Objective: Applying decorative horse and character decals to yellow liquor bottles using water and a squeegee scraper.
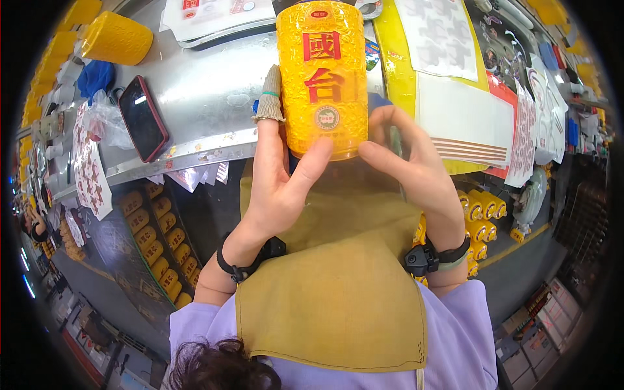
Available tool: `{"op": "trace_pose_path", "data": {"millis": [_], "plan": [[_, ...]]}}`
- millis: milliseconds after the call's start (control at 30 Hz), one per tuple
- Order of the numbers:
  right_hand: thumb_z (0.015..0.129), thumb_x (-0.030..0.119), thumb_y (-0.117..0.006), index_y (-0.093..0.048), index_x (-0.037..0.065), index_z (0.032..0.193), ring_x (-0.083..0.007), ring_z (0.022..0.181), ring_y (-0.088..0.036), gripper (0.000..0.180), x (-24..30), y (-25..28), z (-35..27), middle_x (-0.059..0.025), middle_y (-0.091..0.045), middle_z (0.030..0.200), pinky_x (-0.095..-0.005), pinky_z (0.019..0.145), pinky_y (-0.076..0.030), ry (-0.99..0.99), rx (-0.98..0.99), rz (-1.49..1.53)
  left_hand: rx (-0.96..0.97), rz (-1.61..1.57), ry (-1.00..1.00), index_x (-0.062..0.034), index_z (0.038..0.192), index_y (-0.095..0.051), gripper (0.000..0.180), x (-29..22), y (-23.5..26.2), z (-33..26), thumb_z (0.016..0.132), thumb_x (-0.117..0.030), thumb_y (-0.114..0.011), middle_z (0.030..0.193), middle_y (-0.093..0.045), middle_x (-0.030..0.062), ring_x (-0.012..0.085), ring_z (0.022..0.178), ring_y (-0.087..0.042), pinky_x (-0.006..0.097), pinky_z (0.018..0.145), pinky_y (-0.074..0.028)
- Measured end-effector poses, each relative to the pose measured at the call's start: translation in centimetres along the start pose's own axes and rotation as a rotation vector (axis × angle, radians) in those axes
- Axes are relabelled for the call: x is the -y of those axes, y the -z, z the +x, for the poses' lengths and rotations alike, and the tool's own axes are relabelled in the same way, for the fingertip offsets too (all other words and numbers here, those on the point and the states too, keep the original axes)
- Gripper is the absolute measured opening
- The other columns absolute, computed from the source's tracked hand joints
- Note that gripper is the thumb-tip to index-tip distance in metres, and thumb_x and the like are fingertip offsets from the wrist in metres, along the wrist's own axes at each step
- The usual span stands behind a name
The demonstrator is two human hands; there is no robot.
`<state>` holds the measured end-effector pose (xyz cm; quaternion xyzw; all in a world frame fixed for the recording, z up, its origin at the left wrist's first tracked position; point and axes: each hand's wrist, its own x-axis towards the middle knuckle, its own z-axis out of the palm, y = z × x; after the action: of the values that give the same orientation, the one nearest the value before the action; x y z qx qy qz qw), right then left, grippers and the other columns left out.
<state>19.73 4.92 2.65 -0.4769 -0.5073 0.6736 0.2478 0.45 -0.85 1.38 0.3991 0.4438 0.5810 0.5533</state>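
A yellow embossed bottle (322, 78) with large red characters and a round emblem is held up in front of me at the table's near edge. My left hand (281, 175) grips its left side, thumb across the lower front; a knitted finger cot with a green band covers one finger. Close by the lower right side is my right hand (409, 153), thumb and fingers curved apart around a gap. Its thumb tip is at the bottle's lower edge; whether it touches is hard to tell. The fingers behind the bottle are partly hidden.
On the metal table (195, 84) lie a phone (143, 118) in a red case, a blue cloth (95, 79) and another yellow bottle (117, 39). Sticker sheets (437, 36) and white card (461, 120) lie at right. Crated yellow bottles (159, 237) stand below left, more below right.
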Motion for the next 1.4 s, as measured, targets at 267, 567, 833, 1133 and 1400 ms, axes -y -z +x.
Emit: {"op": "trace_pose_path", "data": {"millis": [267,567,833,1133,1400], "plan": [[0.088,0.024,-0.082,-0.054,0.004,0.109,-0.0058,0.082,-0.048,0.04,0.2,-0.3,0.0,0.0029,-0.053,0.092,-0.0217,0.073,-0.043,0.0,-0.031,-0.13,0.009,-0.015,0.014,0.0038,0.16,-0.011,0.077,0.0,0.0,0.0,0.1,-0.004,-0.058,0.153,-0.039,0.0156,0.0207,0.136,-0.045,0.035,0.114,-0.036],[0.104,0.012,-0.058,-0.05,-0.001,0.12,-0.0107,0.096,-0.054,0.023,1.0,-0.9,-1.7,-0.0063,-0.059,0.103,-0.0262,0.085,-0.046,0.145,-0.177,-0.087,-0.059,0.006,0.018,0.0037,0.155,-0.021,0.075,0.0,-0.7,0.2,0.095,0.001,-0.065,0.138,-0.052,0.0139,0.0187,0.125,-0.055,0.033,0.105,-0.046],[0.099,0.007,-0.061,-0.054,-0.002,0.11,-0.0144,0.084,-0.058,0.016,1.1,-0.9,-2.2,-0.0094,-0.061,0.096,-0.0297,0.077,-0.049,0.195,-0.2,-0.279,-0.01,0.055,0.063,-0.0006,0.162,-0.009,0.083,-0.3,-0.6,0.2,0.096,0.002,-0.059,0.161,-0.03,0.0158,0.0248,0.145,-0.038,0.039,0.117,-0.035],[0.095,0.015,-0.071,-0.056,-0.001,0.106,-0.0127,0.079,-0.059,0.024,1.9,-1.5,-1.7,-0.0074,-0.063,0.088,-0.0286,0.072,-0.049,0.133,-0.183,-0.198,-0.1,-0.046,0.007,0.0017,0.159,-0.014,0.079,-0.2,-0.9,0.4,0.096,0.001,-0.063,0.143,-0.048,0.0139,0.0191,0.127,-0.054,0.033,0.106,-0.045],[0.093,0.018,-0.075,-0.056,-0.001,0.104,-0.0109,0.081,-0.061,0.029,2.2,-2.0,-1.2,-0.0073,-0.065,0.089,-0.0281,0.072,-0.049,0.198,-0.175,-0.185,-0.069,-0.072,-0.002,0.0015,0.16,-0.011,0.077,-0.1,-0.5,0.5,0.099,0.001,-0.059,0.15,-0.042,0.0147,0.0208,0.135,-0.047,0.035,0.112,-0.04]]}}
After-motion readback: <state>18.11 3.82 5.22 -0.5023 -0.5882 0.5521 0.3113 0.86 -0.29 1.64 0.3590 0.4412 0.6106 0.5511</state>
